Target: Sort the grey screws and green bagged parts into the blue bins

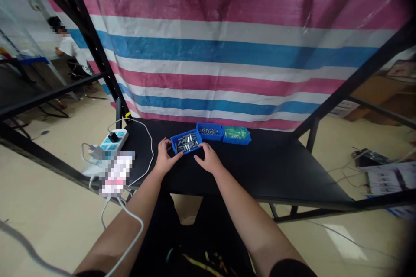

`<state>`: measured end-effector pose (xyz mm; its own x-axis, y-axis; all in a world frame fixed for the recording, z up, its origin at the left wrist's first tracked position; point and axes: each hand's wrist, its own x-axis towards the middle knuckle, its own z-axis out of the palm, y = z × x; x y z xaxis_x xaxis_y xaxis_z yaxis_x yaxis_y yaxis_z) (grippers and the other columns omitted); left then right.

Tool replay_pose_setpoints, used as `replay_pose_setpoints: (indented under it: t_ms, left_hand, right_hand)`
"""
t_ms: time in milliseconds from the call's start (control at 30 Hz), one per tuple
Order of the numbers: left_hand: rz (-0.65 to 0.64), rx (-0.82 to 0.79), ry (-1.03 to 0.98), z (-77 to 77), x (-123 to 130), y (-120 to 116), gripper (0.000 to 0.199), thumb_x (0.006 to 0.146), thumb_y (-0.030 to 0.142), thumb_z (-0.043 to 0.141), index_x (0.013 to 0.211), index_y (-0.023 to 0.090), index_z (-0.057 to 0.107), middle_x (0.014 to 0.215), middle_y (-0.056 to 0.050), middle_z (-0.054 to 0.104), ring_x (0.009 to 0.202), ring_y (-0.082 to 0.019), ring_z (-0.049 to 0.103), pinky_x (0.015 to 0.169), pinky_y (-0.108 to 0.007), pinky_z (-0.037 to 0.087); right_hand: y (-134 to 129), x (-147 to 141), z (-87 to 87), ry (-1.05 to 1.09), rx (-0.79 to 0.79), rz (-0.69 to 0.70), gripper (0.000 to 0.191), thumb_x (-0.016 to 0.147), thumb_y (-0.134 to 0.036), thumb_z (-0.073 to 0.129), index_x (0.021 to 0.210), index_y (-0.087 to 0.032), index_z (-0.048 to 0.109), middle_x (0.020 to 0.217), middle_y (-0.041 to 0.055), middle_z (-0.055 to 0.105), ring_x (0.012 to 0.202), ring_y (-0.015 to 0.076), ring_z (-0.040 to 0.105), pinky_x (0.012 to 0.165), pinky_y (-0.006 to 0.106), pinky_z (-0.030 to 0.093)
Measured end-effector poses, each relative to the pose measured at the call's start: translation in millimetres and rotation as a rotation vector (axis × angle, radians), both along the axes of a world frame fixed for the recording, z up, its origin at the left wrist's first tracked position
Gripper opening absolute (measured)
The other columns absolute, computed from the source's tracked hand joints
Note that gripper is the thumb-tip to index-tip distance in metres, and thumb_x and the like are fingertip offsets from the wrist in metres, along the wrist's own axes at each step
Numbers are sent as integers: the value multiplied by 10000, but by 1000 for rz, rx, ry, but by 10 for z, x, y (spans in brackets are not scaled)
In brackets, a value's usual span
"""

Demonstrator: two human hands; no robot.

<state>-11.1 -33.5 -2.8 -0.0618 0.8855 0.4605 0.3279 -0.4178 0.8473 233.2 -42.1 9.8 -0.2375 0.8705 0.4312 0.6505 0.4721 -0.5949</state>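
Both hands sit at the nearest of three trays. The left hand [165,158] is half open, its fingers curled around the tray's left end, and the right hand [209,159] is spread wider, its fingertips [200,146] at the right corner. Whether they are gripping or only touching the tray, I cannot tell.

That tray, a shallow blue plastic tray [173,145], stands angled near the back edge of the black tabletop [269,164], around the middle, and holds many short silver metal pieces [187,142], too jumbled to count. Its corner meets a second blue plastic tray [208,124] holding a mass of small grey metal parts [209,131], also uncountable. Beside that sits a third blue plastic tray [236,141] holding green items under clear plastic [235,132].

Toward the tabletop's left edge lies a white power strip with blue sockets [112,140], with a white cable [150,147] curving beside it. A pixelated white-and-pink object [117,174] is unreadable. Far left, a co-worker in a white shirt [69,47] stands well apart.
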Motion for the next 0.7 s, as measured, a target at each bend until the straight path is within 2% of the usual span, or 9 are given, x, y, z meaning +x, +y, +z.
replay_pose_setpoints:
  t_ms: [100,167,300,400,500,700]
  left_hand:
    - [-101,-46,-6,49,16,-28,612,755,388,809,1204,242,419,1238,-90,576,1193,-242,615,1062,-465,489]
    - [-121,-65,-2,87,34,-54,588,772,386,803,1193,251,417,1175,-67,616,1135,-231,646,1051,-457,495]
    - [-123,-85,-10,108,75,-77,583,742,409,836,1154,247,456,1132,-59,635,1070,-234,668,993,-440,533]
    - [-119,-51,45,88,97,-73,580,723,432,853,1143,231,507,1110,-62,617,1062,-239,653,992,-444,532]
    - [-136,10,125,87,101,-78,508,761,440,823,1126,229,540,1145,-76,569,1083,-240,628,969,-425,545]
    - [-179,43,326,123,124,-121,339,836,440,747,1062,242,591,1251,-103,513,1205,-274,575,1010,-432,528]
  right_hand:
    - [10,7,-7,-2,-8,1,394,869,-308,668,1231,-227,535,1233,88,599,1136,241,616,1018,414,512]
    - [18,9,-17,-2,-14,-9,410,864,-321,680,1234,-224,531,1239,94,597,1151,250,612,1028,424,508]
    - [26,17,-29,34,-28,-66,655,836,-380,730,1381,-202,414,1343,154,552,1260,299,569,1073,478,488]
    - [-11,15,-14,85,67,-101,826,806,-407,768,1455,-182,310,1490,206,419,1404,323,443,1153,508,420]
    - [-114,-22,5,101,140,-134,941,779,-440,797,1494,-172,248,1555,220,317,1478,332,331,1205,526,353]
    - [-283,-155,-40,10,-14,-150,1257,718,-533,841,1600,-170,22,1638,230,172,1537,370,195,1224,562,312]
